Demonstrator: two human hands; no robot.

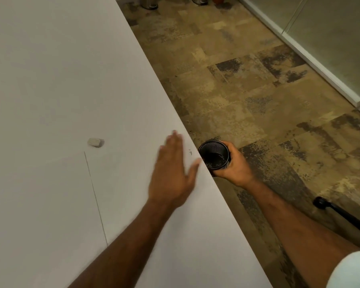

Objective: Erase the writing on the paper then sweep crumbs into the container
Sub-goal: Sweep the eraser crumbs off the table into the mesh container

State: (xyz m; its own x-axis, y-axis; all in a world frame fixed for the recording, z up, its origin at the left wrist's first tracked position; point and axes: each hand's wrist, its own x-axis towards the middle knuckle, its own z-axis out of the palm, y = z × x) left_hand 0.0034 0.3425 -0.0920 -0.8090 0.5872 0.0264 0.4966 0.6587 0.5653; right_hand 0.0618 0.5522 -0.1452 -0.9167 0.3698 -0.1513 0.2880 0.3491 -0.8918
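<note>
A white sheet of paper (pixel 50 200) lies flat on the white table (pixel 60 69), its right edge showing as a thin line. A small white eraser (pixel 95 142) rests just beyond the paper's far corner. My left hand (pixel 172 171) is flat and open on the table near its right edge, blurred by motion. A few dark crumbs (pixel 190 152) lie just right of its fingers at the table edge. My right hand (pixel 235 165) grips a black mesh container (pixel 215 155) held against the table edge, just below the tabletop, mouth up, with crumbs inside.
The table's right edge runs diagonally from top centre to bottom right. Beyond it is mottled brown carpet (pixel 258 90). A black chair base (pixel 341 213) sits at lower right. Metal bins (pixel 151 3) stand at the far top by a light wall (pixel 330 38).
</note>
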